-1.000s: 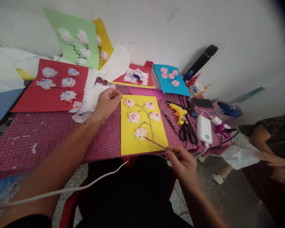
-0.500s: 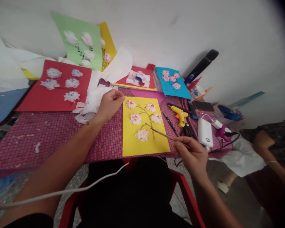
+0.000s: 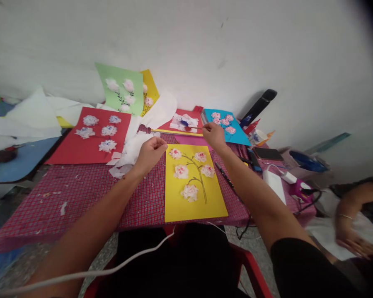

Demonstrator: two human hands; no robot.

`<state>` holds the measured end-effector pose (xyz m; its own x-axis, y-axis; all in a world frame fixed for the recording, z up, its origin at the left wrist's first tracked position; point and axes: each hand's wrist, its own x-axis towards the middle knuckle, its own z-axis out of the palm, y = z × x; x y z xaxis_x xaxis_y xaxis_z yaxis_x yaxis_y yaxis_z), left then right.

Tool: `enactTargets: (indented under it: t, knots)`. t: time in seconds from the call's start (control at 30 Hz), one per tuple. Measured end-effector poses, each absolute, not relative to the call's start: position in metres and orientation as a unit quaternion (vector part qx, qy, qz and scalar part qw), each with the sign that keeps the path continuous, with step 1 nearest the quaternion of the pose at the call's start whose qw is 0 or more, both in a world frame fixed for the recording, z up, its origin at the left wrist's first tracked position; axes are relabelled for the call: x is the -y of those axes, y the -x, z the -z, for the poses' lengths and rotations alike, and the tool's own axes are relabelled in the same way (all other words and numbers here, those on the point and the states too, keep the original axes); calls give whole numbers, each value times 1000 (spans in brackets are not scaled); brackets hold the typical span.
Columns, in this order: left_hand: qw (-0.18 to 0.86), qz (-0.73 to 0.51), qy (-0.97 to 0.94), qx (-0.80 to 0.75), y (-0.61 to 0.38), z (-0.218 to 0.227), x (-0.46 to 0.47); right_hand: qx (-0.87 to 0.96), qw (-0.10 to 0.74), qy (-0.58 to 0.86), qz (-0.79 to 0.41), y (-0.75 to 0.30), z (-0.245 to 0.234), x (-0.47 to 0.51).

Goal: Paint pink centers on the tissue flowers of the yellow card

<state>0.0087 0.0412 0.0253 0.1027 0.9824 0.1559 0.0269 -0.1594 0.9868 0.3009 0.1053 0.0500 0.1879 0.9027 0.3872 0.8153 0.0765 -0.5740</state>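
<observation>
A yellow sheet with several white-and-pink tissue flowers and a brown painted stem lies at the table's front edge. My left hand pinches its upper left corner. In my right hand is a thin paintbrush, reached out beyond the sheet. The brush's tip is at the crumpled white paper, which carries blue and red paint. That paper rests on a red sheet near the wall. My right forearm covers part of the tools on the right.
Red, green and blue flower sheets stand or lie around. White tissue is heaped at left. A marker, phone and white power bank lie right. Another person's arm is at far right.
My right hand has carried the paintbrush from the yellow sheet's stem up and away to the painted white paper. My left hand stays at the sheet's corner. The camera view has tilted up.
</observation>
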Motion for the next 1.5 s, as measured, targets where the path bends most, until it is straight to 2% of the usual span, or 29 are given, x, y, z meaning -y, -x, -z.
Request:
enactTargets:
  t: [0.13, 0.2, 0.3, 0.5, 0.7, 0.97, 1.13, 1.2, 1.3, 1.5]
  knots:
    - [476, -499, -570, -447, -8, -27, -40, 646, 334, 684, -57, -295, -42, -124]
    - [475, -502, -569, -445, -8, -27, -40, 643, 343, 682, -59, -296, -40, -125]
    - [470, -507, -570, -444, -8, -24, -41, 600, 408, 683, -84, -299, -37, -124]
    - [469, -503, -573, -446, -9, -23, -42, 397, 568, 652, -309, -301, -34, -120]
    - [469, -509, -571, -441, -9, -26, -41, 218, 632, 592, -450, -298, -40, -122]
    - [469, -513, -570, -438, -8, -26, -42, 181, 635, 565, -495, -292, -49, -120]
    - [456, -525, -577, -429, -8, -25, -43, 215, 655, 510, -514, -300, -72, -94]
    - [452, -527, -580, -426, -9, -25, -43, 241, 662, 482, -521, -303, -83, -66]
    - [451, -533, -579, -420, -10, -27, -42, 289, 624, 486, -539, -304, -90, -5]
    - [447, -533, -585, -417, -12, -25, -41, 394, 544, 566, -478, -300, -57, 123]
